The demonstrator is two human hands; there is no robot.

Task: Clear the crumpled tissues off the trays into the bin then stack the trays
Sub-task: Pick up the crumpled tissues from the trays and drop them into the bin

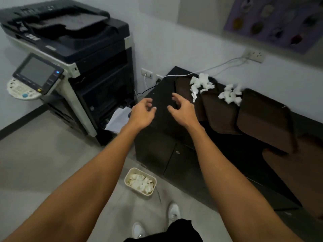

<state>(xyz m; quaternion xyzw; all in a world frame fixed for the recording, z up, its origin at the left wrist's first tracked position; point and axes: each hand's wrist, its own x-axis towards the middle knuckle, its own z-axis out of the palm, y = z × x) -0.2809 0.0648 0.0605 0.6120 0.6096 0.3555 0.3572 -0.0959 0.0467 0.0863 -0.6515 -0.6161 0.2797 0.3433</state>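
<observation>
Three dark brown trays lie in a row on a black cabinet (157,95). The left tray (183,88) carries a pile of white crumpled tissues (201,83). A second tissue pile (230,94) sits at the far end of the middle tray (220,112). Nothing lies on the right tray (264,123). My left hand (142,113) and my right hand (181,109) hover over the cabinet's left end, both empty with fingers spread, short of the left tray. A cream bin (140,182) holding tissues stands on the floor by my feet.
A large copier (73,63) stands to the left against the wall, with loose paper (118,119) at its base. A white cable (206,69) runs from a wall socket onto the cabinet. Another brown surface (300,175) shows at the right edge.
</observation>
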